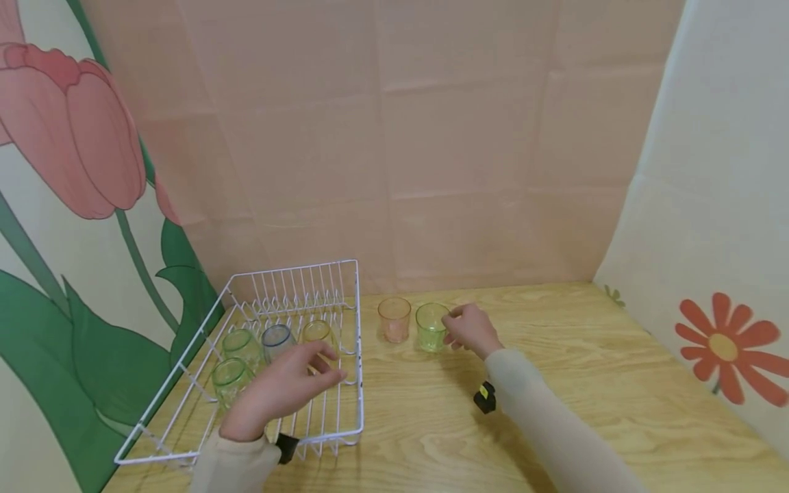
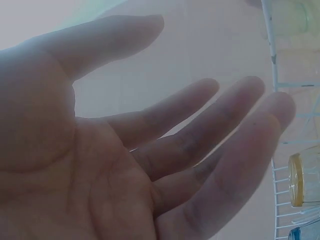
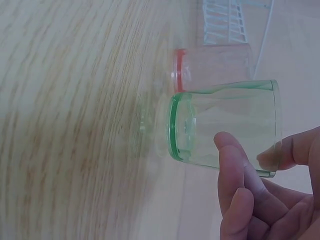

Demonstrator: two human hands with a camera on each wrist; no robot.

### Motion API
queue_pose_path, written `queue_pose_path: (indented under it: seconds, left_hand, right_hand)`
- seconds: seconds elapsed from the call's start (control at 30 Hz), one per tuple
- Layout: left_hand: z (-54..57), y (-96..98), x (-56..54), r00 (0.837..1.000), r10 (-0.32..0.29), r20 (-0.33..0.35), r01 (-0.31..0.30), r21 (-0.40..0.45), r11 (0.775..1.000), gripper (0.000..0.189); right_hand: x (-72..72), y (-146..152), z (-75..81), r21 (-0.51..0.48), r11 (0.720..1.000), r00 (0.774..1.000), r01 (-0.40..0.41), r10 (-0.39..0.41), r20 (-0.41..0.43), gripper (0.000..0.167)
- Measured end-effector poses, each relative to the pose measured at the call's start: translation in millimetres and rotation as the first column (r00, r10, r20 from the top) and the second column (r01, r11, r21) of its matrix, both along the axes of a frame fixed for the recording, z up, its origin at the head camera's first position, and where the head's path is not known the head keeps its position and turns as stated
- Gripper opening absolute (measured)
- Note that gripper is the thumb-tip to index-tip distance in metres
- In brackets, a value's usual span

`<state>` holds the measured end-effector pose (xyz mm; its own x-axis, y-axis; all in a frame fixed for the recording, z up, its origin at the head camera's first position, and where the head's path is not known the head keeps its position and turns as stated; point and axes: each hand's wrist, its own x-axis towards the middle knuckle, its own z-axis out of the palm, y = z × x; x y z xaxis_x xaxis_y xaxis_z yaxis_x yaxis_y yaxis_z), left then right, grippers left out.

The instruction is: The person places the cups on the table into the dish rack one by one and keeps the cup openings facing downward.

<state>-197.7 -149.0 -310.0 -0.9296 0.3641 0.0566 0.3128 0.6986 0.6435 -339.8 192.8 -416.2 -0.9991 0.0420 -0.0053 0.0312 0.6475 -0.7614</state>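
Observation:
My right hand [image 1: 473,330] pinches the near wall of a clear green glass [image 1: 430,337] by its rim, thumb and fingers on it. In the right wrist view, the green glass [image 3: 227,127] has a darker green base close to the wooden surface. Just left of it stands an orange-pink glass [image 1: 394,323], mouth up. Over the white wire rack [image 1: 361,404] hovers my left hand [image 1: 286,383], fingers loosely bent and holding nothing. Beneath and beside it in the rack are a yellow-rimmed glass [image 1: 317,331], a blue-rimmed glass [image 1: 277,337] and two green-rimmed glasses [image 1: 231,373].
The rack stands on the left of the wood-patterned table [image 1: 425,431], its raised wire sides around the glasses. A pink-beige sheet [image 1: 456,150] hangs behind. Flower-printed panels [image 1: 715,205] flank both sides.

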Motion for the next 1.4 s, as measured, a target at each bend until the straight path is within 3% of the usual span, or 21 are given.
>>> queue_pose_path:
  seconds: [0.43, 0.87, 1.17, 1.4]
  left_hand:
    - [-5.6, 11.2, -1.3, 0.997, 0.021, -0.075, -0.018, 0.043, 0.999, 0.021]
    - [-5.4, 22.5, -1.6, 0.996, 0.051, -0.066, -0.047, 0.051, 0.998, 0.029]
    - [-2.8, 29.1, -4.3, 0.979, 0.144, -0.141, -0.115, 0.198, 0.974, 0.012]
    - [0.3, 34.3, -4.7, 0.982, 0.131, -0.133, -0.099, 0.226, 0.969, 0.010]
  right_hand:
    - [20.4, -5, 16.9, 0.010, 1.000, 1.000, -0.002, 0.002, -0.009, 0.049]
    - [41.1, -17, 36.5, 0.030, 0.999, 0.997, -0.021, 0.023, -0.067, 0.043]
    - [58.1, -26, 50.9, 0.064, 0.997, 0.993, -0.046, 0.053, -0.104, 0.044]
    - [71.1, -35, 63.1, 0.075, 0.995, 0.988, -0.065, 0.074, -0.133, 0.043]
